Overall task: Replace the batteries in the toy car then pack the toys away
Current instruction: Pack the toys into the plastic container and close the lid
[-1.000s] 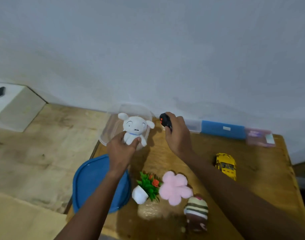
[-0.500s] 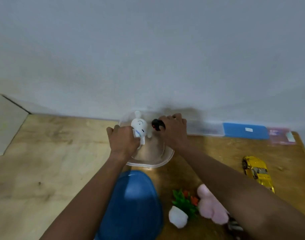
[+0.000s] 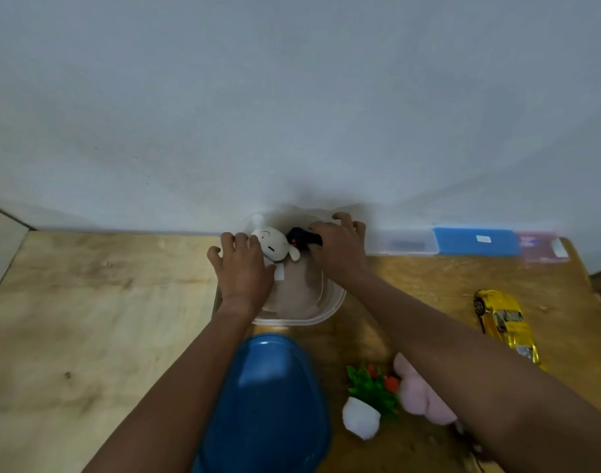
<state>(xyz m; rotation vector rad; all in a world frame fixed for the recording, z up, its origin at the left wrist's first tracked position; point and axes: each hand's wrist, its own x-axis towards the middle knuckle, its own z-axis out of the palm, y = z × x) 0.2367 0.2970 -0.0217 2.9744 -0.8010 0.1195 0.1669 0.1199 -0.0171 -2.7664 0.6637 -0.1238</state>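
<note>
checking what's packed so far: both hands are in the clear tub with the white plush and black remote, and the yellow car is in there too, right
Not quite. The head view shows the yellow car still out on the table, right of the tub. The rest holds: both hands, left and right, are in the tub with the white plush and black remote.

A plush toy (image 3: 273, 248) and a remote (image 3: 304, 238) lie side by side in the tub (image 3: 329, 308) by the wall. Its lid (image 3: 268, 404) lies nearer, the potted plant (image 3: 370, 401) right of that. The toy car (image 3: 505, 322) sits far right on the table (image 3: 428, 278).
</note>
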